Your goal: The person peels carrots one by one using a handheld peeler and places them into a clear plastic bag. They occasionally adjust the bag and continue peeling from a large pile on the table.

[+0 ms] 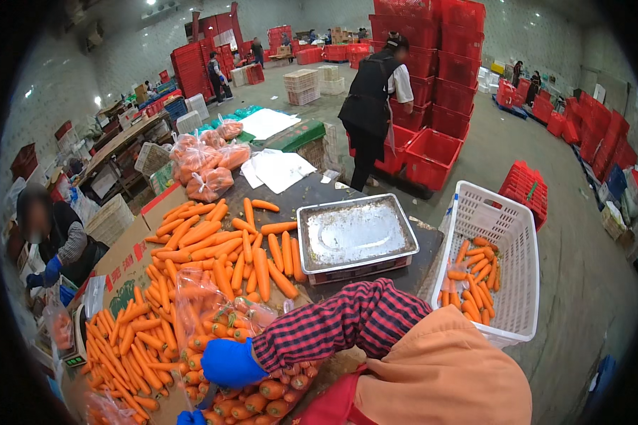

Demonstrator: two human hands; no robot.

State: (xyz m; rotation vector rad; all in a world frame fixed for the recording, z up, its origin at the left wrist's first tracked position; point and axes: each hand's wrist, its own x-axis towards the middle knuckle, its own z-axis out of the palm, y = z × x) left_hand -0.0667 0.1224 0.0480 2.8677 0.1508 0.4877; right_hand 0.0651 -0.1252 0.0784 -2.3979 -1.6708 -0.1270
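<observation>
My right hand point(233, 363), in a blue glove, reaches across my body and rests against a large clear plastic bag of carrots point(268, 399). Its fingers are mostly hidden, so whether they grip the bag is unclear. At the bottom edge shows only a small part of my left hand point(191, 418), also blue-gloved, beside the same bag. The bag lies in front of me with the carrots' stem ends facing up, its loose clear film point(194, 297) standing up on the far side. Loose carrots point(133, 345) are heaped to the left and beyond it.
A scale with a metal tray point(357, 234) stands ahead on the dark tabletop point(324, 289). Tied bags of carrots point(207, 159) and white sheets point(276, 169) lie further back. At right is a white crate point(515, 297) holding some carrots. Co-workers point(372, 106) stand near red crates point(433, 154).
</observation>
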